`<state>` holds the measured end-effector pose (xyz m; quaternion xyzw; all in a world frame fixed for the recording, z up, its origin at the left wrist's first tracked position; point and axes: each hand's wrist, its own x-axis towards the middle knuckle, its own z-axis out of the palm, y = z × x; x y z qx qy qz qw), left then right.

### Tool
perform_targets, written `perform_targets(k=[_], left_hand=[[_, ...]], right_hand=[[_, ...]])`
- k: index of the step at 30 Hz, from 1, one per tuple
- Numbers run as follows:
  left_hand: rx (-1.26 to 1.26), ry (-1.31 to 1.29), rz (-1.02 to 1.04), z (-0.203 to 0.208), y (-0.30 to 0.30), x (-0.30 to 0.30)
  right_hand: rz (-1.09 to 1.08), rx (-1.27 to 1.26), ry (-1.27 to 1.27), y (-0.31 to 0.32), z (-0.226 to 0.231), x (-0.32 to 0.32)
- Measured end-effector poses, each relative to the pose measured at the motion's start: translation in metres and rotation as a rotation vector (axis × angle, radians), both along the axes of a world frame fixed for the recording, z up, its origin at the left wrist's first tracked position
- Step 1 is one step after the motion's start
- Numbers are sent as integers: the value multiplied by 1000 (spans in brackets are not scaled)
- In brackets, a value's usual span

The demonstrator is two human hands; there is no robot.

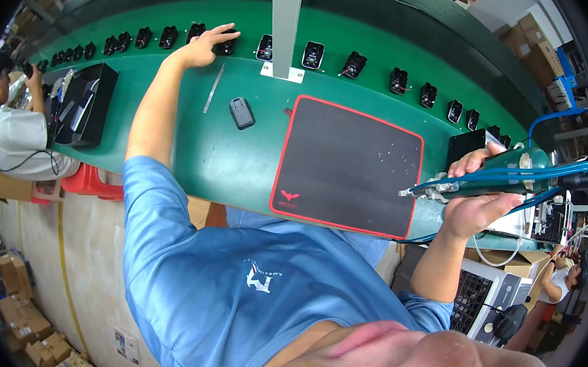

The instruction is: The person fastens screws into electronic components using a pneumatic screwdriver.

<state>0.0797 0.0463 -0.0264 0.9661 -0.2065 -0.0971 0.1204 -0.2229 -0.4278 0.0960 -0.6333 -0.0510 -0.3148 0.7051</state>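
My left hand [204, 49] reaches to the far side of the green bench, its fingers stretched out over a small black housing [225, 49] in a row of similar ones. Whether the fingertips touch it I cannot tell. At the right, my right hand [476, 206] is wrapped round a green power screwdriver [510, 170] with a blue cable or hose along it. The tool lies sideways, its tip [404, 193] over the right part of a black mat [337, 159] with a red border. Several tiny screws [395, 160] are scattered on this mat.
A dark grey oblong case [241, 112] and a thin metal strip [213, 88] lie left of the mat. A grey post [287, 27] rises behind it. More black housings [399, 80] line the far side. At the left, a co-worker [17, 134] sits beside a black bin [96, 106].
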Motion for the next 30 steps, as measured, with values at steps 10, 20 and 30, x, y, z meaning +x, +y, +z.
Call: perform_targets(k=[10,20,30], left_hand=[[-328,-161,17,-27,-10,17],[-552,105,-430,101,-69,-137],[-694,25,-459,-37,-271,-234]], right_hand=[[-21,-4,24,-4,-1,-10],[-40,61,9,-4,4,-11],[221,249,-141,32,15,33]])
